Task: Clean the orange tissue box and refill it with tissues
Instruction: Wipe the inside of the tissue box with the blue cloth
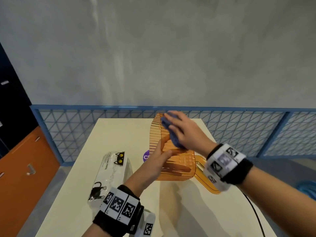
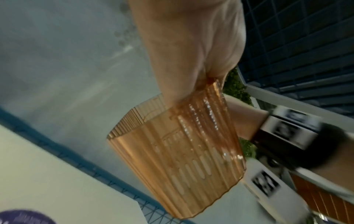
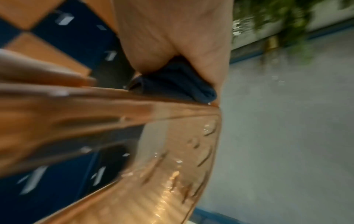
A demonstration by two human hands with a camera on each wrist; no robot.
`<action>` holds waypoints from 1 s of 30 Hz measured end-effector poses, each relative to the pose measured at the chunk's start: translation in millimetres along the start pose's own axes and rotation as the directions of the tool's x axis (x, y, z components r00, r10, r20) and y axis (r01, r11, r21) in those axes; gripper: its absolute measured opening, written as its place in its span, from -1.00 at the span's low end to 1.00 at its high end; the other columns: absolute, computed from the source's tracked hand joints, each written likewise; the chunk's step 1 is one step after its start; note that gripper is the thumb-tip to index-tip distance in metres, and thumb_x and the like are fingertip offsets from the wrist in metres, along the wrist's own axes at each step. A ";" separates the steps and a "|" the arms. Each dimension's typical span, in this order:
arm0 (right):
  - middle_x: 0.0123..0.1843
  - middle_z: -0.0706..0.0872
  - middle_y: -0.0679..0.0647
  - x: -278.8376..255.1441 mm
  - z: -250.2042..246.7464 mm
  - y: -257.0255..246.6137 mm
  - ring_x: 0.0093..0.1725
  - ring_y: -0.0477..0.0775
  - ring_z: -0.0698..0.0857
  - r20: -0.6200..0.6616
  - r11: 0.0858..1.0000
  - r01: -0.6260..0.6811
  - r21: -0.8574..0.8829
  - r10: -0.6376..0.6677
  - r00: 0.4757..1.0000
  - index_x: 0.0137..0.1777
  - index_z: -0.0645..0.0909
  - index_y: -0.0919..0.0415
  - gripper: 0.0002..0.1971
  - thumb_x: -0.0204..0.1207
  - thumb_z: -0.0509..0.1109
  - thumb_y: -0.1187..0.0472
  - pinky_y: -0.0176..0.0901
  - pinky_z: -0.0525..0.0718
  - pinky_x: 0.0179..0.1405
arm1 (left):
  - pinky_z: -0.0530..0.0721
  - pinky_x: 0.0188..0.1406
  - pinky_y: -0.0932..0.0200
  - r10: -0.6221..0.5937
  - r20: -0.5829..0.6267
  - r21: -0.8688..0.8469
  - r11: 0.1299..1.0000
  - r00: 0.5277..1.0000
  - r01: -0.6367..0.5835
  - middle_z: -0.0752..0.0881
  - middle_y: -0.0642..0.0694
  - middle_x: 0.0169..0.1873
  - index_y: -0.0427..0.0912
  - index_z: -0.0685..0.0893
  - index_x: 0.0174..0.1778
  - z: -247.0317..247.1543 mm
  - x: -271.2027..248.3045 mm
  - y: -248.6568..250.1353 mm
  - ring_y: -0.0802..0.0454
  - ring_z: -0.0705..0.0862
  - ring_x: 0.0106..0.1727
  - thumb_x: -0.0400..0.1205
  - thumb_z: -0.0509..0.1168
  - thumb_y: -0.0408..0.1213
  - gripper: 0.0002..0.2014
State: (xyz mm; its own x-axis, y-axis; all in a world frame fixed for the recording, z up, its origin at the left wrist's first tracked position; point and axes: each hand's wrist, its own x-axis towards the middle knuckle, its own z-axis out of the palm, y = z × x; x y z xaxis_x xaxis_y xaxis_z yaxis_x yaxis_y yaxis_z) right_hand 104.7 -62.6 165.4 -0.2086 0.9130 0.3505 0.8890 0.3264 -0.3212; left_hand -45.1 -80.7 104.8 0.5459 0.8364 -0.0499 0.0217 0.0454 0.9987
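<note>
**Wiping the box, refill yet to come**

I have the orange tissue box lifted off the worktop and tipped on its side, its open face turned toward me. My left hand grips its near wall, thumb inside and fingers outside. My right hand lies fairly flat with a blue cloth under its palm, pressing it against the ribbed plastic near the box's upper edge. In the right wrist view the cloth is bunched under the palm, right against the rim.

So I judge this to be the cleaning step, partway through; I cannot tell how much of the surface is already wiped. The matching orange lid lies on the worktop just beside the box, under my right wrist. The tissue pack, wrapped in clear film with cat prints, rests on the worktop to my left, apparently unopened.

Next I would need to turn the box in my left hand to reach the remaining walls, then set down box and cloth and pick up the pack.
</note>
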 end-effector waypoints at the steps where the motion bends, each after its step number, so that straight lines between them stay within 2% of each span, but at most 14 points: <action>1: 0.53 0.41 0.06 11.7 -8.5 8.3 0.51 0.05 0.40 -0.020 0.995 -0.095 0.035 0.096 0.995 0.56 0.35 0.08 -0.56 0.69 0.14 0.17 -0.33 0.29 0.39 | 0.50 0.43 -0.26 0.013 0.044 -0.003 1.000 0.999 -0.013 0.52 0.01 0.44 0.36 0.26 0.44 2.0 -0.8 0.6 -0.14 0.57 0.39 0.45 0.27 0.19 -0.39; 3: 0.40 0.55 0.13 25.3 -21.2 24.4 0.43 0.11 0.48 -0.013 0.961 -0.205 0.184 0.211 0.977 0.52 0.41 0.14 -0.60 0.70 0.13 0.20 -0.24 0.36 0.31 | 0.54 0.37 -0.31 0.050 0.086 -0.104 0.994 0.995 -0.041 0.58 -0.02 0.40 0.21 0.29 0.41 4.7 -0.8 -0.5 -0.19 0.63 0.34 0.57 0.26 -0.13 -0.50; 6: 0.35 0.57 0.13 10.1 -13.7 28.6 0.39 0.07 0.51 -0.021 0.939 -0.134 0.318 0.148 0.989 0.52 0.42 0.17 -0.60 0.69 0.16 0.23 -0.40 0.32 0.26 | 0.62 0.26 -0.21 0.066 0.060 -0.367 0.929 0.996 -0.039 0.65 -0.04 0.32 0.07 0.38 0.27 3.1 0.1 5.4 -0.25 0.70 0.23 0.43 0.18 -0.61 -0.41; 8: 0.39 0.53 0.15 -9.8 1.7 17.4 0.40 0.08 0.49 -0.108 0.964 -0.004 0.264 0.034 0.994 0.51 0.43 0.18 -0.58 0.66 0.20 0.22 -0.45 0.29 0.29 | 0.67 0.16 -0.15 0.091 0.059 -0.486 0.873 0.994 -0.051 0.75 -0.08 0.17 0.05 0.50 0.27 -1.9 3.4 10.3 -0.23 0.74 0.11 0.43 0.22 -0.56 -0.45; 10: 0.44 0.50 0.19 -28.7 15.2 5.7 0.42 0.12 0.45 -0.126 0.982 0.142 0.124 -0.126 0.984 0.51 0.44 0.20 -0.56 0.64 0.21 0.16 -0.36 0.30 0.40 | 0.69 0.02 -0.03 0.047 -0.014 -0.565 0.824 0.999 -0.047 0.80 -0.14 -0.03 -0.10 0.67 0.15 -9.0 4.4 18.8 -0.16 0.71 0.02 0.57 0.23 -0.23 -0.74; 12: 0.46 0.50 0.21 -42.9 22.9 -2.7 0.45 0.18 0.44 -0.082 0.957 0.276 -0.092 -0.284 0.955 0.49 0.42 0.19 -0.53 0.59 0.25 0.13 -0.13 0.40 0.46 | 0.66 0.02 0.00 -0.083 -0.132 -0.584 0.812 0.988 -0.009 0.78 -0.22 -0.03 -0.21 0.69 0.13 -14.1 6.8 21.4 -0.15 0.70 0.02 0.65 0.04 0.09 -0.51; 14: 0.44 0.54 0.21 -51.8 29.2 -12.0 0.45 0.28 0.49 -0.005 0.909 0.325 -0.261 -0.338 0.941 0.44 0.46 0.19 -0.48 0.47 0.44 0.17 0.10 0.52 0.40 | 0.64 0.12 -0.05 -0.157 -0.249 -0.517 0.856 0.956 0.006 0.76 -0.24 0.02 -0.18 0.68 0.10 -12.3 7.3 21.5 -0.16 0.72 0.06 0.66 -0.04 0.21 -0.42; 17: 0.44 0.55 0.16 -45.0 20.8 -22.2 0.44 0.23 0.51 0.065 0.903 0.358 -0.235 -0.353 0.933 0.45 0.49 0.16 -0.44 0.44 0.51 0.22 0.17 0.54 0.40 | 0.67 0.03 0.01 -0.105 -0.375 -0.350 0.936 0.921 -0.036 0.74 -0.16 -0.19 -0.10 0.65 -0.14 -5.1 8.6 20.9 -0.05 0.71 -0.12 0.71 -0.11 0.14 -0.48; 19: 0.44 0.52 0.12 -27.5 6.2 -30.1 0.41 0.14 0.49 0.141 0.927 0.360 -0.105 -0.345 0.928 0.49 0.45 0.16 -0.51 0.55 0.38 0.23 -0.04 0.48 0.41 | 0.67 -0.15 0.13 0.002 -0.430 -0.218 0.970 0.903 -0.106 0.72 -0.13 -0.25 -0.18 0.67 -0.06 -3.2 10.5 19.1 0.02 0.70 -0.20 0.75 -0.13 0.03 -0.48; 22: 0.48 0.49 0.06 13.1 -17.4 -36.3 0.44 0.06 0.45 0.306 0.981 0.195 0.015 -0.190 0.933 0.52 0.41 0.09 -0.58 0.66 0.19 0.21 -0.16 0.37 0.42 | 0.66 -0.41 0.40 0.144 -0.414 -0.075 0.979 0.899 -0.192 0.73 -0.03 -0.32 -0.17 0.67 0.05 -6.4 6.6 16.7 0.20 0.74 -0.37 0.76 -0.15 -0.06 -0.52; 24: 0.48 0.52 0.05 41.2 -28.7 -29.6 0.45 0.08 0.48 0.369 0.998 0.059 -0.024 -0.046 0.928 0.53 0.41 0.08 -0.60 0.69 0.14 0.15 -0.14 0.39 0.38 | 0.66 -0.33 0.47 0.242 -0.330 0.043 0.970 0.913 -0.241 0.77 0.00 -0.26 -0.09 0.65 0.13 -3.9 1.9 16.2 0.28 0.76 -0.29 0.77 -0.14 -0.11 -0.58; 26: 0.48 0.54 0.05 53.8 -34.2 -23.4 0.44 0.12 0.50 0.400 0.998 -0.022 -0.064 0.046 0.915 0.52 0.42 0.07 -0.60 0.70 0.11 0.12 -0.15 0.41 0.31 | 0.60 -0.09 0.50 0.286 -0.255 0.123 0.957 0.924 -0.262 0.74 0.08 -0.06 0.11 0.58 0.22 -2.5 -1.6 15.2 0.27 0.71 -0.03 0.77 -0.08 -0.13 -0.68; 28: 0.46 0.54 0.05 44.8 -32.9 -25.8 0.41 0.10 0.50 0.411 0.997 0.023 -0.074 0.010 0.912 0.53 0.40 0.06 -0.59 0.70 0.11 0.12 -0.17 0.40 0.27 | 0.54 -0.01 0.49 0.276 -0.246 0.119 0.960 0.929 -0.254 0.68 0.16 0.00 0.24 0.55 0.10 -6.7 -2.8 14.9 0.26 0.64 0.06 0.75 0.05 -0.14 -0.80; 30: 0.46 0.49 0.04 27.3 -27.3 -32.9 0.40 0.06 0.47 0.389 0.991 0.118 -0.061 -0.086 0.917 0.55 0.36 0.05 -0.58 0.69 0.13 0.13 -0.18 0.40 0.30 | 0.56 0.09 0.28 0.235 -0.243 0.035 0.972 0.941 -0.234 0.71 0.08 0.02 0.17 0.58 0.09 -13.7 -2.2 14.3 0.08 0.65 0.10 0.63 0.19 -0.07 -0.84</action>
State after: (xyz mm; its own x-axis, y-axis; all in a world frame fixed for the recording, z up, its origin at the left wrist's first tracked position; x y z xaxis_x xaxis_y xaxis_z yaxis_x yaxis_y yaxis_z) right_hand 80.9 -55.1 209.6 -0.4260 0.9047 0.0065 0.8812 0.4166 -0.2235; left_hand -57.4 -74.4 119.1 0.3152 0.9305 0.1866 -0.0777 -0.1707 0.9823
